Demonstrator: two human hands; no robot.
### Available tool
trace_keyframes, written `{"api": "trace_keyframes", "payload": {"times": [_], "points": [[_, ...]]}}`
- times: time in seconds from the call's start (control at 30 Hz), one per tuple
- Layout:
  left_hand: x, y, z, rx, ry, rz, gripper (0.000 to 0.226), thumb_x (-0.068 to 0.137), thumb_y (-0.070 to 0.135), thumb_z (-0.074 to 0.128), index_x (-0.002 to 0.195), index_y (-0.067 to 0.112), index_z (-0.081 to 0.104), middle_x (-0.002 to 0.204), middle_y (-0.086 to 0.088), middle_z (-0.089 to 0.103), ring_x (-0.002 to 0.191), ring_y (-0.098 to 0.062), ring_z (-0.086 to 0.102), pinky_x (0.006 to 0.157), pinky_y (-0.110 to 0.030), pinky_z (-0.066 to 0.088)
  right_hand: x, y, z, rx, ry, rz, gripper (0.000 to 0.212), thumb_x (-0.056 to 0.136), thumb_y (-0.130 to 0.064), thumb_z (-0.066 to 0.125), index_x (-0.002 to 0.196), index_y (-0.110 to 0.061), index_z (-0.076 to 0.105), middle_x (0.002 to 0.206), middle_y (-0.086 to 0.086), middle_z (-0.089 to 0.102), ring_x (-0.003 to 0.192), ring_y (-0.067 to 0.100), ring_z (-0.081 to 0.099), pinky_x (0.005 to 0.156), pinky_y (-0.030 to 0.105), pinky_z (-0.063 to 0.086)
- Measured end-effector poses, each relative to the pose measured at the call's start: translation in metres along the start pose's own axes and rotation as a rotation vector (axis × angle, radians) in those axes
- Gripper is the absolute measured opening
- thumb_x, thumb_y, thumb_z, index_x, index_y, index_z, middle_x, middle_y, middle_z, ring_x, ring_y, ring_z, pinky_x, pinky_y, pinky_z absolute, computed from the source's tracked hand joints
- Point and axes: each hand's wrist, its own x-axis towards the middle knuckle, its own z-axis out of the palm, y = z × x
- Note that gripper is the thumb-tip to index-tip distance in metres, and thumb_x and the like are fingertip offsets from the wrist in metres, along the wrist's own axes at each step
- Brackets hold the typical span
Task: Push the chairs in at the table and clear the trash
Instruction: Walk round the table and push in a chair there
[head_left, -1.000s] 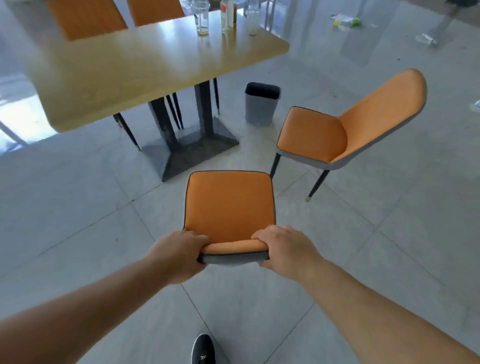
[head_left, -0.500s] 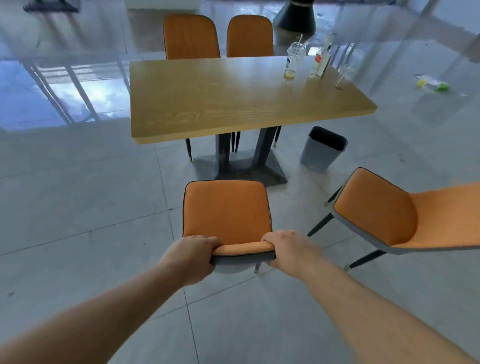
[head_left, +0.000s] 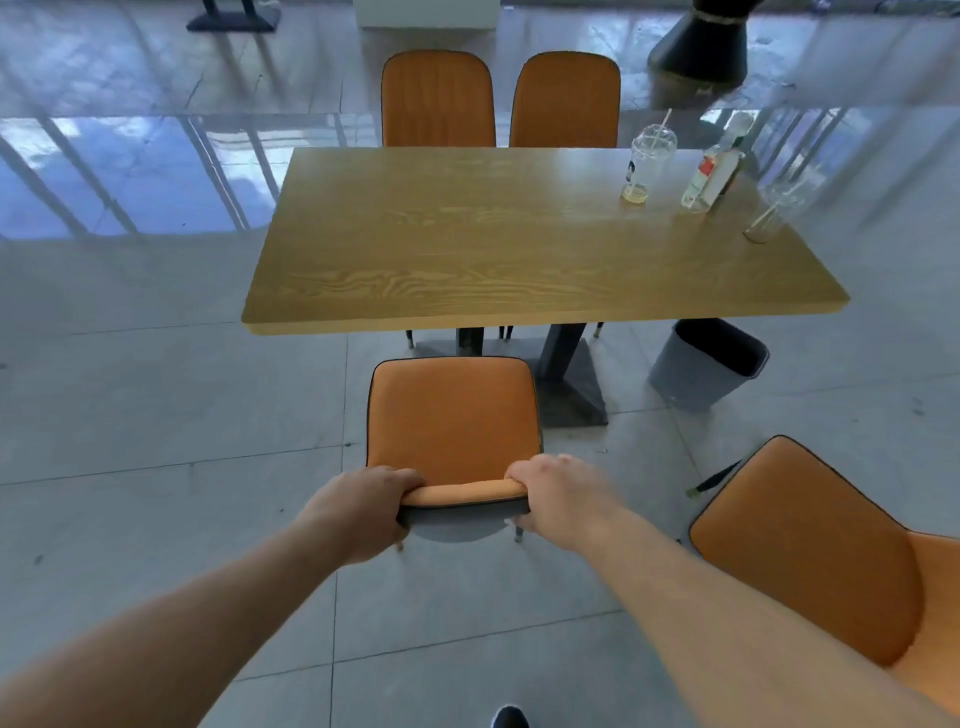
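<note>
Both your left hand (head_left: 363, 506) and right hand (head_left: 558, 499) are clamped on the backrest top of the orange chair (head_left: 452, 421). Its seat sits just ahead of your grip, short of the counter (head_left: 519, 249). Push evenly and straight, keeping its legs clear of the pedestal base (head_left: 569, 384) ahead-right.

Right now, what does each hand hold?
Left hand: closed on the chair backrest.
Right hand: closed on the same backrest.

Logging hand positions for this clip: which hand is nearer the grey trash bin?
Right. The right hand grips the chair back on the side toward the grey trash bin; the left hand grips its far end.
</note>
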Motion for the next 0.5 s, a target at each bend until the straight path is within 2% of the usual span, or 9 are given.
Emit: {"api": "trace_keyframes", "payload": {"times": [0.17, 0.23, 0.3, 0.37, 0.5], "points": [[0.012, 0.013, -0.018, 0.024, 0.014, -0.139, 0.021, 0.088, 0.035, 0.065, 0.105, 0.043, 0.056, 0.095, 0.014, 0.061, 0.086, -0.014, 0.06, 0.071, -0.033, 0.053, 0.02, 0.021, -0.008, -0.028, 0.068, -0.069, 0.025, 0.087, -0.05, 0.076, 0.098, -0.036, 0.059, 0.087, -0.009, 0.059, 0.08, 0.019, 0.056, 0.069, 0.041, 0.057], [0.003, 0.021, -0.018, 0.041, -0.008, -0.184, 0.02, 0.088, 0.036, 0.065, 0.104, 0.042, 0.055, 0.095, 0.014, 0.06, 0.089, -0.015, 0.059, 0.075, -0.035, 0.054, 0.015, 0.019, -0.002, -0.045, 0.045, -0.073, 0.028, 0.087, -0.052, 0.075, 0.099, -0.034, 0.057, 0.088, -0.008, 0.059, 0.081, 0.02, 0.056, 0.07, 0.041, 0.056], [-0.01, 0.034, -0.012, 0.061, -0.035, -0.216, 0.023, 0.09, 0.038, 0.065, 0.111, 0.04, 0.056, 0.101, 0.012, 0.061, 0.094, -0.014, 0.06, 0.081, -0.036, 0.055, 0.003, 0.018, 0.006, -0.067, -0.003, -0.065, 0.03, 0.088, -0.054, 0.073, 0.101, -0.033, 0.055, 0.091, -0.006, 0.058, 0.085, 0.023, 0.057, 0.072, 0.041, 0.055], [-0.023, 0.049, -0.007, 0.061, -0.031, -0.247, 0.039, 0.088, 0.045, 0.069, 0.123, 0.038, 0.055, 0.112, 0.011, 0.061, 0.104, -0.015, 0.059, 0.09, -0.036, 0.054, -0.009, 0.018, 0.007, -0.042, -0.028, -0.036, 0.042, 0.087, -0.062, 0.07, 0.109, -0.031, 0.054, 0.099, -0.005, 0.057, 0.094, 0.024, 0.057, 0.078, 0.043, 0.053], [-0.053, 0.081, -0.015, -0.06, 0.1, -0.293, 0.079, 0.078, 0.063, 0.072, 0.147, 0.036, 0.043, 0.144, 0.009, 0.052, 0.126, -0.019, 0.05, 0.103, -0.041, 0.049, -0.042, 0.022, -0.015, -0.024, 0.045, -0.026, 0.084, 0.085, -0.075, 0.062, 0.148, -0.025, 0.039, 0.139, 0.002, 0.052, 0.126, 0.028, 0.048, 0.103, 0.048, 0.046]]}}
